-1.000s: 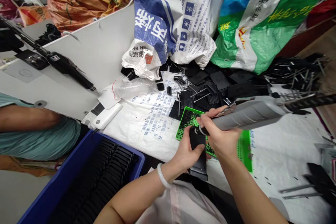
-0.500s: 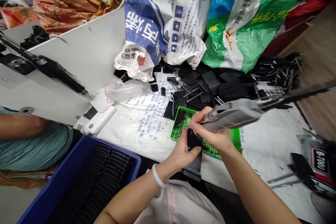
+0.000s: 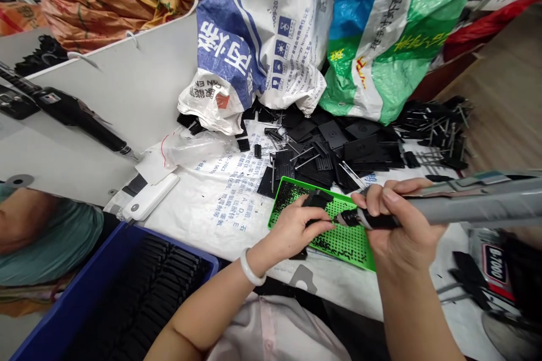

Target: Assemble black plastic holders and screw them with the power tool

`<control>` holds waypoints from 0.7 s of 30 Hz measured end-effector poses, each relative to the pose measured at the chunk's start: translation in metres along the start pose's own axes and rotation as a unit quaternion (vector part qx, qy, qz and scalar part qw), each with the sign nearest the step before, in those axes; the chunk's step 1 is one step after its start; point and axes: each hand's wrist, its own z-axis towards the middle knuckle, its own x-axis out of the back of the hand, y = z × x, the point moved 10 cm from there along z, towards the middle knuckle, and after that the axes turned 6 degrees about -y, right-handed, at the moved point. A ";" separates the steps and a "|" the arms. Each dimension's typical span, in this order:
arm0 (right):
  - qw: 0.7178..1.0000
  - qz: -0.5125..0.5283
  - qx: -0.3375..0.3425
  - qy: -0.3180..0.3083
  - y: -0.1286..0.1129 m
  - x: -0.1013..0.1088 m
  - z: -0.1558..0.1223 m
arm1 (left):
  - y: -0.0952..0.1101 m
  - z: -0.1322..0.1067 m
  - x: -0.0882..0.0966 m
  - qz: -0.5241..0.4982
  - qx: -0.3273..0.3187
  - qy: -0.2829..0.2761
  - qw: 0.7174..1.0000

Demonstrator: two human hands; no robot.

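screwdriver [image 3: 478,204]: grey body, black nose, tip hard to make out.

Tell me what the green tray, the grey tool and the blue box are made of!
Green tray: looks like smooth plastic; it is one bright colour with neat rows of holes.
Grey tool: probably hard plastic, smooth and fairly dull, though painted metal is possible.
Blue box: likely plastic too, with a smooth, rounded rim.

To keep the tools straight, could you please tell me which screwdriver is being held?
The grey screwdriver, in the right hand; the black screwdriver, at picture left, has no hand on it.
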 end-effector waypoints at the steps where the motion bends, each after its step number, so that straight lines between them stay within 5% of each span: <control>1: 1.000 -0.022 0.009 0.011 0.001 0.004 0.000 | -0.002 0.000 0.004 -0.002 0.008 0.013 1.000; 4: 0.993 -0.102 0.023 0.051 0.017 0.023 -0.003 | -0.005 -0.004 0.029 -0.040 0.029 0.091 0.995; 8: 0.976 -0.203 0.006 0.078 0.056 0.047 -0.012 | -0.020 -0.007 0.048 -0.243 0.066 0.155 0.955; 11: 0.969 -0.235 0.007 0.076 0.071 0.055 -0.016 | -0.046 -0.010 0.041 -0.383 0.119 0.181 0.898; 15: 0.966 -0.248 0.003 0.076 0.076 0.056 -0.020 | -0.069 -0.012 0.030 -0.457 0.144 0.192 0.857; 21: 0.952 -0.295 0.004 0.080 0.067 0.050 -0.021 | -0.064 -0.007 0.009 -0.549 0.159 0.158 0.805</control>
